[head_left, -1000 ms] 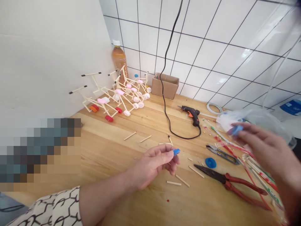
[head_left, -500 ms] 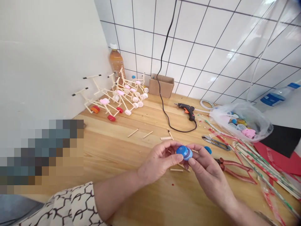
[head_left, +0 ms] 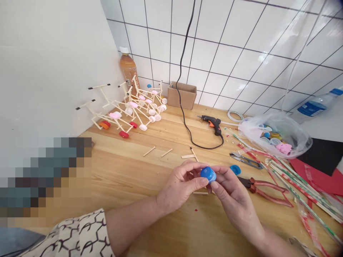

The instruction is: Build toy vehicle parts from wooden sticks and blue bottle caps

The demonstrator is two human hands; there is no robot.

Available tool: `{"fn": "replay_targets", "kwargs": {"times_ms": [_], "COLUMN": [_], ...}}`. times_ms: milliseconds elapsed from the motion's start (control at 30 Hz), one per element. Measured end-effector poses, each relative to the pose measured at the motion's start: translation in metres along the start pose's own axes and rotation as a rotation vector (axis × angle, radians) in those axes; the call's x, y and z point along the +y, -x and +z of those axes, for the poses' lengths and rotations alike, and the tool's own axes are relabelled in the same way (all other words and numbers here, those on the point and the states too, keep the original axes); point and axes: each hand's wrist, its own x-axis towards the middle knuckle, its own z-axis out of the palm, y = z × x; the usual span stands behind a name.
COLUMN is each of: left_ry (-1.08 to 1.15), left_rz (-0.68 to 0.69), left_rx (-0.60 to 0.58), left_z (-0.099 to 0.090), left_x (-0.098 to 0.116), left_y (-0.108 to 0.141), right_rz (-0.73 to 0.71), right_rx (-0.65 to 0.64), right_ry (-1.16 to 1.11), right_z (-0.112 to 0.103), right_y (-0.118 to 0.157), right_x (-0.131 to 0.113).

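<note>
Above the wooden table, my left hand (head_left: pixel 180 185) pinches a dark blue bottle cap (head_left: pixel 207 172) between thumb and fingers. My right hand (head_left: pixel 237 203) grips a lighter blue cap (head_left: pixel 213 178) from the other side, and the two caps sit pressed face to face. Another blue cap (head_left: pixel 235 169) lies on the table just beyond my right hand. Short wooden sticks (head_left: pixel 200 193) lie under and behind my hands, partly hidden by them.
Stick-built models with cap wheels (head_left: pixel 124 134) stand at the left by a tea bottle (head_left: pixel 128 67). A glue gun (head_left: pixel 213 124), a cardboard box (head_left: pixel 182 95), snips (head_left: pixel 245 160), pliers (head_left: pixel 268 191), a bag of caps (head_left: pixel 276 137) and wrapped sticks (head_left: pixel 302 185) lie behind and right.
The two caps have come together; the gap between them has closed. Both hands stay in almost the same place, and the view has shifted slightly.
</note>
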Motion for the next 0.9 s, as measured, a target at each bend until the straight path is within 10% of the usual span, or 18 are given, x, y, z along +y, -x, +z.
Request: {"fn": "replay_targets", "kwargs": {"times_ms": [900], "left_ry": [-0.333], "left_rz": [0.084], "left_rx": [-0.115], "left_z": [-0.005], "left_x": [0.011], "left_y": [0.001], "right_rz": [0.085], "right_rx": [-0.107], "right_ry": [-0.198], "right_z": [-0.008], "right_y": [-0.004], "right_x": [0.000]}}
